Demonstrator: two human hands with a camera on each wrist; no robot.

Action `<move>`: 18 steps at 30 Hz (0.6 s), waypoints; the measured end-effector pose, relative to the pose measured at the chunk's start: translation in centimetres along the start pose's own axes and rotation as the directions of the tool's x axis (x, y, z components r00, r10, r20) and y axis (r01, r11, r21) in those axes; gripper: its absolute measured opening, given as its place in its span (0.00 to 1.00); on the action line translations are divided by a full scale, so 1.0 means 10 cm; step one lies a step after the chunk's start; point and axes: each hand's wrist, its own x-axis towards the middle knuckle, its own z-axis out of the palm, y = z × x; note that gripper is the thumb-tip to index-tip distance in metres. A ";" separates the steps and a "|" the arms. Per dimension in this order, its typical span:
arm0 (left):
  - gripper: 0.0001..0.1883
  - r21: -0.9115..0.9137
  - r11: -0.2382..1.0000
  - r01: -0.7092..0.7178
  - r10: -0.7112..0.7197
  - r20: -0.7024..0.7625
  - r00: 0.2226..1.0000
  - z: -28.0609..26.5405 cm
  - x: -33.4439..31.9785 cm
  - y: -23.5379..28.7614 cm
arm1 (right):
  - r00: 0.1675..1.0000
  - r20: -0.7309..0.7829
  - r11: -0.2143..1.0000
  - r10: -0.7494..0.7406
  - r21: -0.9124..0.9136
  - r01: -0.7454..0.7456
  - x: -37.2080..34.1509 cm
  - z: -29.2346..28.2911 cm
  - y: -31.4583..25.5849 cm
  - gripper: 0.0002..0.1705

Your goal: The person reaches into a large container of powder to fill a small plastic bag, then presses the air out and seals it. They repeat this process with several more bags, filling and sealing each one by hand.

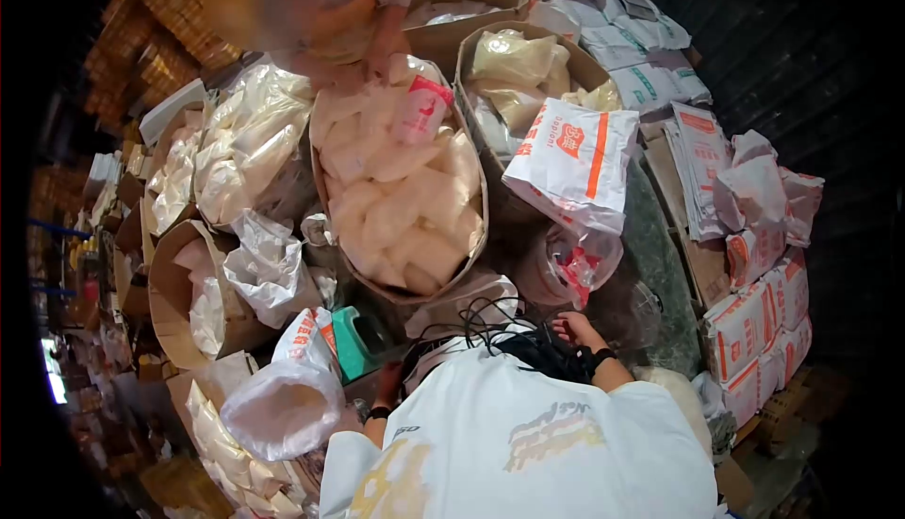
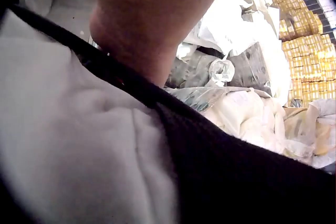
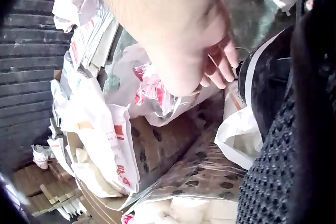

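Observation:
My right hand [image 1: 577, 330] is low in front of my body, its fingers [image 3: 226, 61] loosely bent with nothing between them. Just beyond it in the head view stands a clear plastic bag [image 1: 604, 253] with crumpled pink-and-white packaging [image 3: 152, 88] inside. My left hand [image 1: 387, 383] hangs near my waist, dark and partly covered by my shirt; I cannot tell how its fingers lie. Close to it are a green plastic container [image 1: 351, 347] and an open white sack [image 1: 247, 396]. A white bag [image 1: 452, 310] lies in front of my waist.
Across from me, another person's hands [image 1: 377, 52] are over a large carton [image 1: 483, 208] of pale flat pieces holding a pink packet [image 1: 424, 112]. A white-and-orange printed sack [image 1: 603, 156] lies by another carton. Printed sacks [image 1: 754, 326] are stacked at right. Bagged goods [image 1: 247, 147] stand left.

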 end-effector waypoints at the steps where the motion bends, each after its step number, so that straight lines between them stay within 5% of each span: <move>1: 0.17 0.016 0.999 0.032 -0.032 -0.011 0.999 0.00 -0.02 0.14 | 1.000 -0.017 1.000 -0.019 -0.012 0.018 -0.07 0.04 -0.03 0.13; 8: 0.16 0.113 0.984 0.140 -0.145 0.031 0.989 0.04 0.17 -0.42 | 0.999 -0.008 0.999 -0.051 -0.012 0.051 -0.08 0.06 -0.04 0.14; 13: 0.13 -0.087 0.983 0.163 -0.156 0.084 0.984 0.07 0.44 -1.53 | 0.998 0.004 0.997 -0.068 0.036 0.068 -0.03 0.03 0.04 0.11; 18: 0.11 -0.156 0.947 0.280 -0.260 0.140 0.955 -0.04 0.35 -1.06 | 0.997 -0.031 0.996 -0.066 0.058 0.068 -0.19 0.04 0.15 0.10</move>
